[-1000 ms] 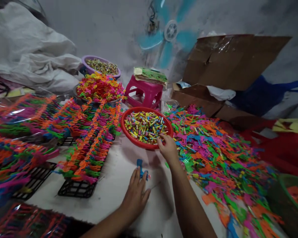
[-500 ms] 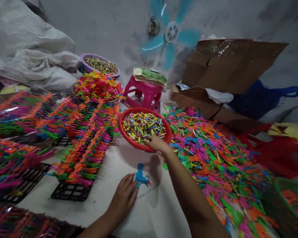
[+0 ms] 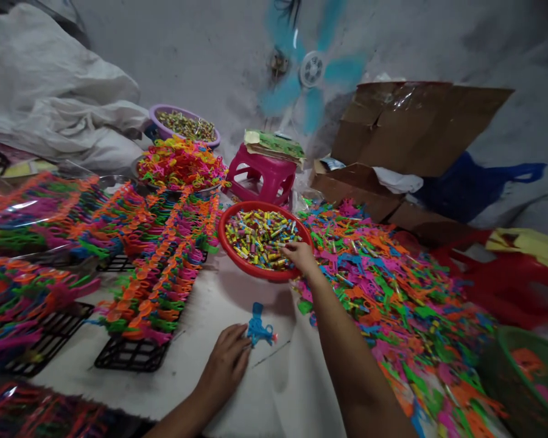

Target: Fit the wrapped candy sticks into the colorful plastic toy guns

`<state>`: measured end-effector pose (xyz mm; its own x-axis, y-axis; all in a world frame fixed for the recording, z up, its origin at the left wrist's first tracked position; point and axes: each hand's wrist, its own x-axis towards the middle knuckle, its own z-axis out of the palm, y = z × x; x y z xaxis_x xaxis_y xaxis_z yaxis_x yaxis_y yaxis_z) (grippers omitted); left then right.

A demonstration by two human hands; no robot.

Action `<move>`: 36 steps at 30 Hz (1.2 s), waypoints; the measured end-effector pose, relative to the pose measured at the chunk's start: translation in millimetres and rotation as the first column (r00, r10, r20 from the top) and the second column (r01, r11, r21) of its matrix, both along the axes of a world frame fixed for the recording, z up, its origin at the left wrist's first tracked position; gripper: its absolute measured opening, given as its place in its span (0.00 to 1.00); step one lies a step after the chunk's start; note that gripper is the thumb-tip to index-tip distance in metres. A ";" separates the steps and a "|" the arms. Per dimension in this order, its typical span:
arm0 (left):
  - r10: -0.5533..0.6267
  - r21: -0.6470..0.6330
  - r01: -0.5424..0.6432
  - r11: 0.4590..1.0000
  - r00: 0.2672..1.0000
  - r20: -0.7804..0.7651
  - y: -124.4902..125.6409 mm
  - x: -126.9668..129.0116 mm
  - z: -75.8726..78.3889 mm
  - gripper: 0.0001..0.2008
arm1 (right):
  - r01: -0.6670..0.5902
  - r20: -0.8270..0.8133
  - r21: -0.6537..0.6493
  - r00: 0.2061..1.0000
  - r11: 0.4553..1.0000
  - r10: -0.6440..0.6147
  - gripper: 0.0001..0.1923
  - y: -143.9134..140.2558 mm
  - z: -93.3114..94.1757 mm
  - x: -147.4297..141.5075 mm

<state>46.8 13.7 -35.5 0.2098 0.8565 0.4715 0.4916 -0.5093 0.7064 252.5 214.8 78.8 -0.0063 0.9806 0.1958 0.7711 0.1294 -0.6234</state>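
Now | one blue toy (image 3: 258,329) at left hand (image 3: 226,365) | right hand (image 3: 301,255) in one red bowl (image 3: 237,261)

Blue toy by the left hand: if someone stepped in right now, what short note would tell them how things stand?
Left hand: flat on the white table, fingers touching the blue toy.
Right hand: reaching into the red bowl of small colourful tubes; whether it holds one cannot be told.
Done: rows of toys stacked on black racks at left.
Left: a big loose pile of plastic pieces at right.
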 end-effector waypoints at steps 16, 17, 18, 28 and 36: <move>0.369 -0.545 0.591 0.595 0.401 0.838 -2.1 11.6 69.3 0.27 | 0.157 -0.770 -0.145 0.602 0.977 -0.211 0.14 -162.5 -27.4 -78.9; 0.398 -0.522 0.618 0.589 0.340 0.852 -1.8 14.0 72.2 0.26 | 0.183 -0.753 -0.125 0.623 0.975 -0.213 0.14 -171.4 -33.1 -86.4; 0.414 -0.491 0.641 0.590 0.282 0.865 -1.4 16.3 74.5 0.24 | 0.199 -0.738 -0.093 0.644 0.975 -0.202 0.13 -178.8 -37.7 -92.9; 0.613 -0.454 0.738 0.500 0.069 0.787 4.4 14.7 83.4 0.10 | 0.153 -0.763 -0.029 0.635 0.988 -0.120 0.12 -206.6 -55.0 -114.2; 0.659 -0.505 0.634 0.585 -0.009 0.752 24.2 7.3 74.8 0.12 | 0.172 -0.767 -0.238 0.570 0.956 -0.294 0.18 -188.6 -62.3 -102.2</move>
